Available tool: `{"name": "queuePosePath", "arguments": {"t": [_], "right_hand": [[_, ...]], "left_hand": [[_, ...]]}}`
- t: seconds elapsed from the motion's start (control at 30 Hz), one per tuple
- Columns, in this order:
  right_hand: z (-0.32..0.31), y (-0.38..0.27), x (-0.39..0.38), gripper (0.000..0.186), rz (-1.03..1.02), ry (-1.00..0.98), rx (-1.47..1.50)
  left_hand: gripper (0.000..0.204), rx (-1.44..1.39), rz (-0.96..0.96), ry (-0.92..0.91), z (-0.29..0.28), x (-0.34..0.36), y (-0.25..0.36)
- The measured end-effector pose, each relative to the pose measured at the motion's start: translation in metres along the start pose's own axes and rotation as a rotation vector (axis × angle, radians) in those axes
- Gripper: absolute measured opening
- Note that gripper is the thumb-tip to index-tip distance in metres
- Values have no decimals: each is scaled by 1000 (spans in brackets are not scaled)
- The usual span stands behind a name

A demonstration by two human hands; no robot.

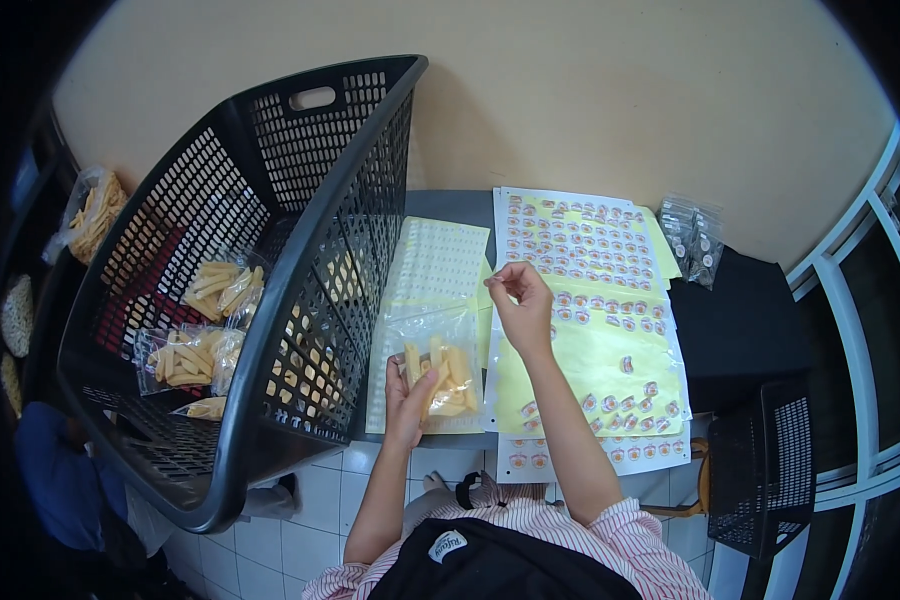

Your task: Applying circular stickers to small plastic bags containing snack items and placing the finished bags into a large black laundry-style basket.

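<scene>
My left hand (408, 405) is closed on the lower left part of a clear plastic bag (440, 322) of pale yellow stick-shaped snacks. The bag lies over a sheet of small pale labels (440, 250) on the dark table. Above the table and to the right of the bag, my right hand (523, 300) is raised with thumb and forefinger pinched together. Whatever is between those fingertips is too small to name. Beneath the right forearm lie yellow-backed sheets of small round stickers (590, 240), with many stickers gone from the lower sheet.
A big black plastic basket (335, 215) stands tilted at the left, with several snack bags (185, 358) inside. Small dark packets (692, 240) sit at the back right. A smaller black basket (765, 470) is at the lower right. A person (65, 480) is at the far left.
</scene>
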State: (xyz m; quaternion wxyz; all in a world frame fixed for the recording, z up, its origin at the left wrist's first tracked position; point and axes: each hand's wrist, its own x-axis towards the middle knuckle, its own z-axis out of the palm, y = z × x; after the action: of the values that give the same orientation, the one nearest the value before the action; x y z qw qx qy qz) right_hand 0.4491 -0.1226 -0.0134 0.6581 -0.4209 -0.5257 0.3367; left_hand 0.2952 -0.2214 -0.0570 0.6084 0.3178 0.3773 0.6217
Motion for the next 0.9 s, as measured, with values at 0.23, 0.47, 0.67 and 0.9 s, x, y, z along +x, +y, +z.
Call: {"name": "queuePosePath", "arguments": {"t": [0.23, 0.47, 0.67, 0.9], "right_hand": [[-6, -53, -17, 8, -17, -285, -124], [-11, -66, -22, 10, 7, -355, -139], [-15, -71, -22, 10, -22, -369, -153], [-13, -76, -23, 12, -130, -362, -240]], "left_hand": [[48, 324, 203, -100, 25, -4, 12], [53, 419, 210, -112, 36, -5, 19], [55, 452, 225, -149, 42, -7, 24], [62, 543, 344, -156, 48, -7, 25]]}}
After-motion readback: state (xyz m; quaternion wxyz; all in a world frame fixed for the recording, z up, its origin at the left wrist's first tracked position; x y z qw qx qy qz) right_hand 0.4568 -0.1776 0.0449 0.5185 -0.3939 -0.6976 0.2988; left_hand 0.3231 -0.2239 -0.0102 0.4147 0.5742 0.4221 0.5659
